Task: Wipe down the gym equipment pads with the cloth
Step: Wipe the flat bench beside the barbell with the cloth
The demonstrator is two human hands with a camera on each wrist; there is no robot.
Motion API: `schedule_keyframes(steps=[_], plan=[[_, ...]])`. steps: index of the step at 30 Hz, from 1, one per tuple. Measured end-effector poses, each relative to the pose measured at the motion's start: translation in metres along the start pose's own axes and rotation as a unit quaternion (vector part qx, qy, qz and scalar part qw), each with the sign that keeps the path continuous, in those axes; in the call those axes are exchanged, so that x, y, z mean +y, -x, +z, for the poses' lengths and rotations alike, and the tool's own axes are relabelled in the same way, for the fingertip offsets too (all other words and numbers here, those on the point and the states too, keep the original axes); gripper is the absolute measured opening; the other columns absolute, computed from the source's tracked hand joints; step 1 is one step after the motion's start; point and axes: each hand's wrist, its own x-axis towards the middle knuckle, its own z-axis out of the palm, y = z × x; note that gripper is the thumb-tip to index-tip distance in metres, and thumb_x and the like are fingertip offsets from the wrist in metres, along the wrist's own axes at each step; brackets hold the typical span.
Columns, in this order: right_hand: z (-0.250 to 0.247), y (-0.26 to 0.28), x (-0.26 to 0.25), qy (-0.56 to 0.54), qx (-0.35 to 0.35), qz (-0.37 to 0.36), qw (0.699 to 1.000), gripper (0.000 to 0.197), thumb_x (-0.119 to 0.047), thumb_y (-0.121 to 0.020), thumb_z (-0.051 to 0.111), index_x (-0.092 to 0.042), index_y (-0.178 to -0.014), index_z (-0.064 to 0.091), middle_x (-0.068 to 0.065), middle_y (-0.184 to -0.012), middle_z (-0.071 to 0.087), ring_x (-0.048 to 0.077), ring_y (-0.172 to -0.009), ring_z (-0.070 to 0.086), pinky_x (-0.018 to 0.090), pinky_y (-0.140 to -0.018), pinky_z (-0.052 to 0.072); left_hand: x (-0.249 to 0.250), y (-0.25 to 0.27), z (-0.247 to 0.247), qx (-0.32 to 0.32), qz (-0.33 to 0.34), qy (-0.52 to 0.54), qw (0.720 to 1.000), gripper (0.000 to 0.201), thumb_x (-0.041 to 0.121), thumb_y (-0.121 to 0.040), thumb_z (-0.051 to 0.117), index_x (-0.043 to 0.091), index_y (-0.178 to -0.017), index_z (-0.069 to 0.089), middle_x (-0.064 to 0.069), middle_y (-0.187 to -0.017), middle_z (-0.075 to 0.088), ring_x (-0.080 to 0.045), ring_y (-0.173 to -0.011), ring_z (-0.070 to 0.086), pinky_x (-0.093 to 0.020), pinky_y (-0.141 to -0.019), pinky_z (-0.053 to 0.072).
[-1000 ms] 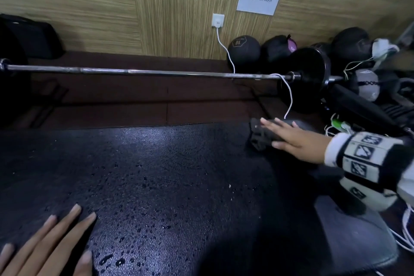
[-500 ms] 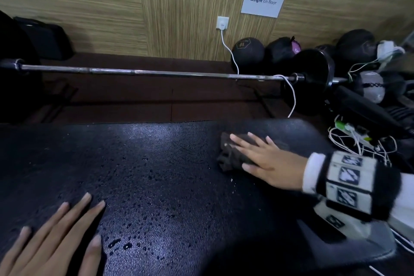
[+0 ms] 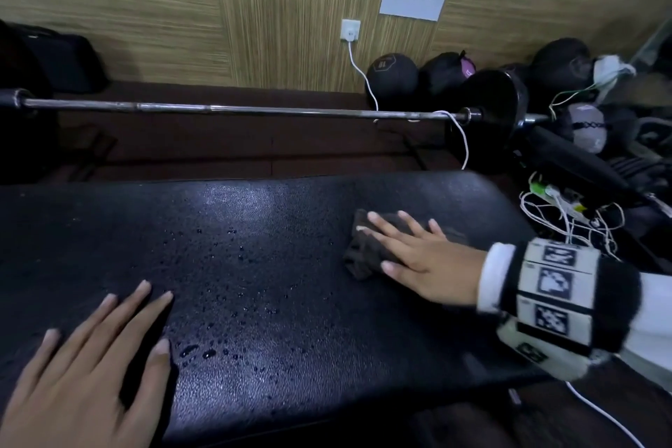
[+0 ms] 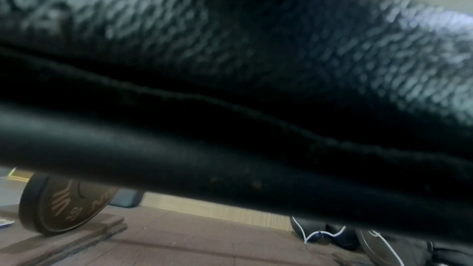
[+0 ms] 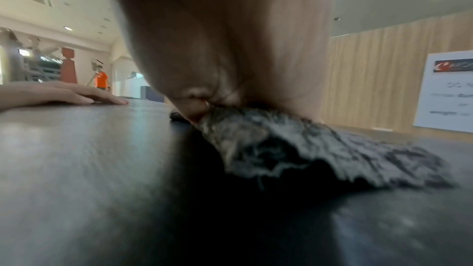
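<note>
A barbell (image 3: 232, 108) lies before apparently dark medicine balls (image 3: 391, 78).

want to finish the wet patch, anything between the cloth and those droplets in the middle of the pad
Nothing visible. The cloth under the right hand has bare pad up to the droplets; the left hand rests beyond them.

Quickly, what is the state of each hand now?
Left hand: open, fingers flat on the bench pad, holding nothing.
Right hand: open, straight fingers pressing the cloth onto the pad.
</note>
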Motion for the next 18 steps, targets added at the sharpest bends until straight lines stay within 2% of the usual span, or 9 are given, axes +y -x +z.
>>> schedule_keyframes(steps=[3,6,9,10,12,14,15,17,18], plan=[[0.012,0.005,-0.039,0.041,-0.007,-0.053,0.998,0.056,-0.045,-0.099,0.02,-0.042,-0.144,-0.012,-0.025,-0.145,-0.028,0.023,-0.141,-0.023,0.054,-0.112,-0.011,-0.002,0.001,0.002,0.006,0.002,-0.012,1.0,0.05,0.046,-0.088,0.034,0.032,-0.131,0.053,0.01,-0.146,0.043,-0.017,-0.14,0.031,-0.058,-0.11,0.027],[0.036,0.03,-0.058,0.091,0.005,-0.131,0.987,0.062,-0.055,-0.087,0.006,-0.042,-0.146,-0.008,-0.024,-0.149,-0.022,0.021,-0.14,-0.018,0.052,-0.109,-0.008,-0.008,0.003,0.005,0.013,0.016,0.002,1.0,0.049,0.046,-0.088,0.034,0.031,-0.131,0.053,0.008,-0.145,0.044,-0.018,-0.14,0.032,-0.058,-0.109,0.028],[0.059,0.068,-0.042,0.173,0.029,-0.15,0.973,0.054,-0.046,-0.095,0.019,-0.035,-0.148,0.018,-0.012,-0.156,0.016,0.025,-0.14,0.025,0.051,-0.108,0.032,-0.013,0.004,0.007,0.018,0.024,-0.009,1.0,0.05,0.046,-0.088,0.034,0.029,-0.131,0.054,0.007,-0.146,0.044,-0.019,-0.139,0.033,-0.059,-0.109,0.028],[0.064,0.079,-0.03,0.181,0.017,-0.144,0.973,0.052,-0.039,-0.095,0.022,-0.035,-0.148,0.021,-0.011,-0.155,0.02,0.024,-0.138,0.03,0.049,-0.106,0.036,-0.014,0.003,0.007,0.018,0.022,-0.009,1.0,0.05,0.046,-0.088,0.034,0.03,-0.131,0.053,0.008,-0.146,0.043,-0.018,-0.14,0.032,-0.059,-0.109,0.028],[0.071,0.099,-0.005,0.189,-0.005,-0.134,0.973,0.053,-0.035,-0.096,0.015,-0.035,-0.148,0.019,-0.011,-0.156,0.018,0.024,-0.14,0.028,0.044,-0.106,0.026,-0.014,0.003,0.007,0.021,0.019,-0.002,1.0,0.05,0.046,-0.087,0.034,0.032,-0.132,0.052,0.01,-0.146,0.042,-0.017,-0.141,0.031,-0.058,-0.11,0.027],[0.066,0.108,0.018,0.17,-0.03,-0.104,0.979,0.051,-0.042,-0.097,0.014,-0.037,-0.148,0.014,-0.013,-0.156,0.013,0.019,-0.143,0.018,0.039,-0.108,0.017,-0.014,0.003,0.008,0.021,0.021,0.005,1.0,0.05,0.047,-0.087,0.034,0.034,-0.132,0.05,0.011,-0.147,0.042,-0.016,-0.141,0.029,-0.059,-0.11,0.026],[0.059,0.11,0.026,0.128,-0.046,-0.091,0.987,0.051,-0.05,-0.097,0.014,-0.042,-0.147,0.011,-0.018,-0.156,0.009,0.014,-0.145,0.008,0.035,-0.111,0.011,-0.015,0.002,0.008,0.021,0.023,0.008,0.999,0.05,0.047,-0.087,0.034,0.034,-0.132,0.05,0.011,-0.147,0.041,-0.016,-0.141,0.029,-0.059,-0.11,0.026],[0.049,0.1,0.04,0.031,-0.005,-0.078,0.996,0.052,-0.068,-0.088,0.007,-0.06,-0.138,0.0,-0.035,-0.15,-0.009,0.002,-0.141,-0.017,0.029,-0.115,-0.007,-0.016,0.002,0.009,0.018,0.027,0.006,0.999,0.05,0.047,-0.087,0.034,0.035,-0.132,0.049,0.012,-0.147,0.041,-0.017,-0.141,0.029,-0.059,-0.11,0.026],[0.047,0.09,0.045,0.004,0.015,-0.069,0.997,0.051,-0.074,-0.083,0.004,-0.065,-0.133,-0.005,-0.039,-0.145,-0.018,-0.002,-0.137,-0.025,0.031,-0.116,-0.012,-0.016,0.002,0.009,0.019,0.027,0.005,0.999,0.05,0.048,-0.087,0.034,0.035,-0.132,0.049,0.012,-0.147,0.041,-0.017,-0.141,0.029,-0.06,-0.11,0.025]])
